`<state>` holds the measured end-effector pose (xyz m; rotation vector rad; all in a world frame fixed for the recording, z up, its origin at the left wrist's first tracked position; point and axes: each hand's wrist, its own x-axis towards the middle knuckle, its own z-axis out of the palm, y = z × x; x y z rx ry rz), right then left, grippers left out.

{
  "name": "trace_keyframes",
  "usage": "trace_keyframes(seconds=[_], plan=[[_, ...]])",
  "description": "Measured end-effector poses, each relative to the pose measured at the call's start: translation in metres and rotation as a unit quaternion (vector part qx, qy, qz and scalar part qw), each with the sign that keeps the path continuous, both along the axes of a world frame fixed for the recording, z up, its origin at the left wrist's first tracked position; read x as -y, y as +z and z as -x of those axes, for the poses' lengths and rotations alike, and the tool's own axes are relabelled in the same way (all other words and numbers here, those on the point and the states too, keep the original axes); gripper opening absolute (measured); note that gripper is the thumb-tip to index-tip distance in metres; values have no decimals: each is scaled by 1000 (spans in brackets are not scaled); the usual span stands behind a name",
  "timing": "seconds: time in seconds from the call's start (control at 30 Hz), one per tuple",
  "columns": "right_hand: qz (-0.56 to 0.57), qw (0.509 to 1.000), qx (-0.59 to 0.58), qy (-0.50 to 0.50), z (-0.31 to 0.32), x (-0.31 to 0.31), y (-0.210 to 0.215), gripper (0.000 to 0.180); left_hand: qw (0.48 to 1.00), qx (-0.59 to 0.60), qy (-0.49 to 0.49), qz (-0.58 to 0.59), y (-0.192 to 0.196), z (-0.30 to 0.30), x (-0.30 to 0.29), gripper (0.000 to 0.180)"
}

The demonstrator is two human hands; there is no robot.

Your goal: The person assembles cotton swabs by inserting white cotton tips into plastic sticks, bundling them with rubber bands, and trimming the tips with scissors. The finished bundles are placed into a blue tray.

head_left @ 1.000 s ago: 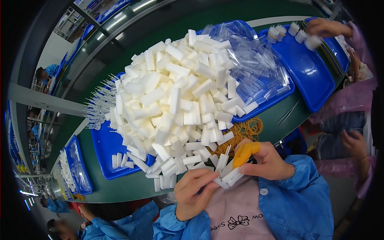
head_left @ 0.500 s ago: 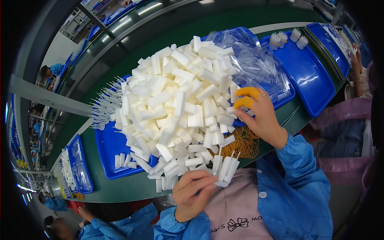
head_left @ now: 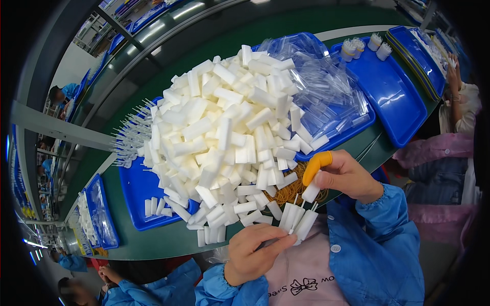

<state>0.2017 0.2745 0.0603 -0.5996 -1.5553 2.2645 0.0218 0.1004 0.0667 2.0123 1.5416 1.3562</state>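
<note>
A bunch of white thin sticks with foam pieces point(head_left: 298, 219) on them stands up out of my left hand point(head_left: 255, 252), whose thumb and fingers pinch it near its lower end. Just above, my right hand point(head_left: 352, 176) grips a single white foam piece point(head_left: 310, 194) between thumb and forefinger, close to the stick tips. Yellow finger cots point(head_left: 317, 164) cover part of that hand. In front of both hands rises a large heap of white foam pieces point(head_left: 204, 127). Tan rubber bands point(head_left: 291, 188) lie in a tangle behind the bunch, partly hidden.
Clear plastic sleeves fill a blue tray point(head_left: 352, 130) at the right. Another blue tray point(head_left: 398, 102) holds several banded white bundles point(head_left: 352, 49). White sticks point(head_left: 132, 135) bristle left of the heap. Tweezers point(head_left: 370, 147) lie on the green table point(head_left: 163, 244). Co-workers sit on both sides.
My right hand has come down from the heap's right edge toward my left hand, bringing a foam piece. The bunch in my left hand has shifted slightly right.
</note>
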Motion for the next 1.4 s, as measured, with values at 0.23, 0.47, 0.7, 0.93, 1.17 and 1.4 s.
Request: trace_keyframes(seconds=[0.23, 0.47, 0.7, 0.93, 1.17, 1.4], plan=[[-182, 980, 34, 67, 1, -1, 10, 26, 995, -95, 3, -40, -1, -1, 2, 36], [-197, 978, 16, 61, -12, -9, 14, 22, 991, -125, -19, -43, 4, -3, 1, 36], [-57, 997, 42, 37, -13, -1, 11, 19, 990, -122, -24, -60, 7, -7, 2, 36], [-233, 972, -16, 28, -6, 17, 15, 12, 988, -132, -45, -66, 7, -8, 1, 35], [-345, 937, -35, -47, -7, 34, 14, 16, 993, -83, -45, -67, 8, -7, 2, 28], [-413, 907, -28, -74, -2, 40, 12, 20, 983, 117, 13, 140, 2, -11, 5, 54]])
